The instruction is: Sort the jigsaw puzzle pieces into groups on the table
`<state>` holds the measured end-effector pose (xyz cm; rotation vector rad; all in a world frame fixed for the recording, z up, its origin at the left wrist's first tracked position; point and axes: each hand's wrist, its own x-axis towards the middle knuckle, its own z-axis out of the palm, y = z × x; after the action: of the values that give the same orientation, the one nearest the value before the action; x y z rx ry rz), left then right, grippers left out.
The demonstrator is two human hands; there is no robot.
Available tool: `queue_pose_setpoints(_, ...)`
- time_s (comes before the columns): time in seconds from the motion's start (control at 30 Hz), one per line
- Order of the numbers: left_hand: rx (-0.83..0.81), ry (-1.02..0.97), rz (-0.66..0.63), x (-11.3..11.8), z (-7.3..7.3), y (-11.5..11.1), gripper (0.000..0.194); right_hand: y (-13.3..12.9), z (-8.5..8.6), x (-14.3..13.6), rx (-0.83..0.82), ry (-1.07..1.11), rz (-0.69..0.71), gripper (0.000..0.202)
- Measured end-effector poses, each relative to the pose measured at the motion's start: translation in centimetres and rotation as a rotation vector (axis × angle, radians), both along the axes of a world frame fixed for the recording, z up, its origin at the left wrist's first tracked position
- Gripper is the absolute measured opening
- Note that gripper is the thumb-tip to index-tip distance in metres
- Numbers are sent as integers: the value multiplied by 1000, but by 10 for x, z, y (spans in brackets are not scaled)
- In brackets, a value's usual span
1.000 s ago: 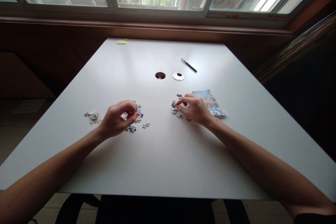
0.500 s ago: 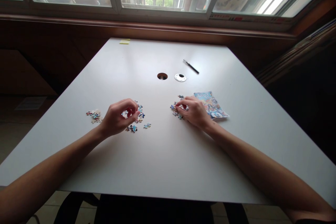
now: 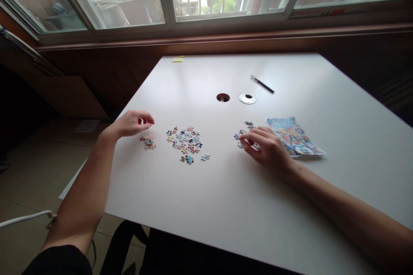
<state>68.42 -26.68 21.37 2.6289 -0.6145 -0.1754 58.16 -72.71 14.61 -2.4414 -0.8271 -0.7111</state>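
My left hand (image 3: 134,123) is raised above the table's left side, thumb and fingertips pinched together; whatever is between them is too small to name. Just below it lies a small left pile of jigsaw pieces (image 3: 149,142), many showing pale backs. To its right spreads a larger middle pile of colourful jigsaw pieces (image 3: 189,139), with a few pieces (image 3: 187,160) along its near side. Over the right pile of jigsaw pieces (image 3: 248,125), my right hand (image 3: 265,146) has its thumb and index finger closed beside a blue piece, and it partly covers the pile.
A picture sheet or packet (image 3: 295,134) lies right of my right hand. Farther back are a pen (image 3: 262,84), a round hole (image 3: 223,98) and its metal cover (image 3: 247,99). A yellow sticky note (image 3: 177,59) is at the white table's (image 3: 206,206) far edge.
My left hand has moved left from the middle pile to above the left pile, uncovering the middle pieces. My right hand stays at the right pile. The view has turned left.
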Motion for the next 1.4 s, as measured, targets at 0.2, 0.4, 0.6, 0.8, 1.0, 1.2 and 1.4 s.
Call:
queue_pose_setpoints(0.2, 55, 378, -83, -4, 7, 6, 39, 5, 3, -5, -56, -58, 38, 6)
queue_pose_setpoints(0.4, 69, 391, -140, -1, 4, 3, 36, 5, 5, -5, -62, -48, 47, 6)
queue_pose_setpoints(0.6, -37, 404, -141, 1, 1, 8, 28, 3, 2, -5, -64, -35, 54, 6)
queue_pose_setpoints(0.8, -481, 232, -164, -12, 4, -19, 20, 3, 2, -4, -60, -36, 45, 6)
queue_pose_setpoints(1.0, -655, 91, -380, -36, -6, -77, 7, 2, 2, -4, -74, -30, 51, 7)
queue_pose_setpoints(1.2, -670, 14, -483, -65, -24, -128, 3, 0, 3, -6, -94, -8, 66, 10)
queue_pose_setpoints(1.4, -577, -27, -531, -75, -30, -140, 11, 0, 4, -6, -107, 8, 71, 10)
